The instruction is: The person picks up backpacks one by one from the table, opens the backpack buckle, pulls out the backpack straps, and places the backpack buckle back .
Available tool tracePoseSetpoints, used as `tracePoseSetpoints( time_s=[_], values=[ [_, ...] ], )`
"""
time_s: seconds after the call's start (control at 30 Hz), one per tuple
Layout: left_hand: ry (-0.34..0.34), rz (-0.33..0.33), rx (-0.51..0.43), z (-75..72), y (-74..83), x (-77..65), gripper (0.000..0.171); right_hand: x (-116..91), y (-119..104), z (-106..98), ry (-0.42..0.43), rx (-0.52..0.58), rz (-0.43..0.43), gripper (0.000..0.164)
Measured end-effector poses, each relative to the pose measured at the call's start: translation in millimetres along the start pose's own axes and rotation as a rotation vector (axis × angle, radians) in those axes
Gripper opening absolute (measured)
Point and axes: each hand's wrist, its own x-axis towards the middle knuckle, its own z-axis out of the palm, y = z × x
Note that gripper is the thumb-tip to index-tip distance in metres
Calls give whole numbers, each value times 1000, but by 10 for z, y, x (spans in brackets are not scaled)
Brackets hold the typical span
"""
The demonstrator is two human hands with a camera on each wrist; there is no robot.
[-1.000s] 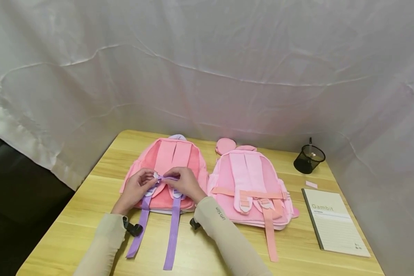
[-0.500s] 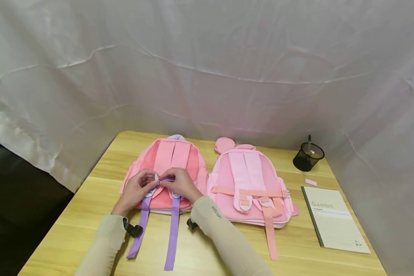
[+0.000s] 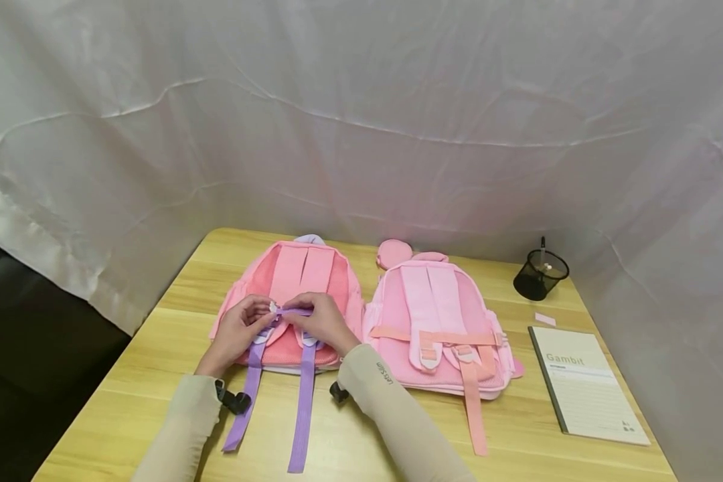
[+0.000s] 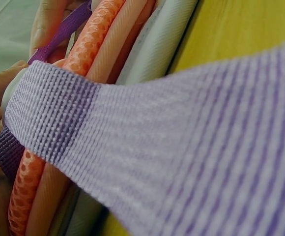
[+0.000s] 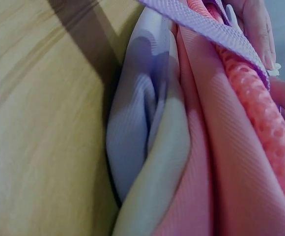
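Observation:
A coral-pink backpack (image 3: pixel 342 288) lies on the table with its shoulder straps facing up. Over its lower half, my left hand (image 3: pixel 236 329) pinches a small white plastic buckle (image 3: pixel 273 307) between thumb and fingers. Beside it, my right hand (image 3: pixel 324 323) pinches a purple webbing strap (image 3: pixel 295 312) that runs to the buckle. Two more purple webbing ends hang toward me, a left one (image 3: pixel 245 405) and a right one (image 3: pixel 302 415). Close up in the left wrist view, purple webbing (image 4: pixel 132 128) crosses the bag's orange mesh edge (image 4: pixel 27 191). Fingers partly hide the buckle.
A lighter pink backpack (image 3: pixel 391 361) with orange straps lies just right. Further right are a black mesh pen cup (image 3: pixel 531 284), a small pink slip (image 3: pixel 544 319) and a notebook (image 3: pixel 590 395). A grey curtain (image 3: pixel 361 134) surrounds the wooden table (image 3: pixel 126 388).
My right fingers came in close to the white buckle, then drew back slightly right, showing a short length of purple strap between the hands. The left hand stayed nearly still.

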Motion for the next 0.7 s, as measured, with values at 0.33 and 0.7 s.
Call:
tracePoseSetpoints(
  time_s=[0.33, 0.7],
  values=[
    [-21, 35, 5, 4, -17, 3, 28, 35, 1, 64, -36, -56, -55, 17],
    [-7, 11, 9, 3, -6, 1, 26, -11, 23, 18, 16, -13, -1, 23]
  ],
)
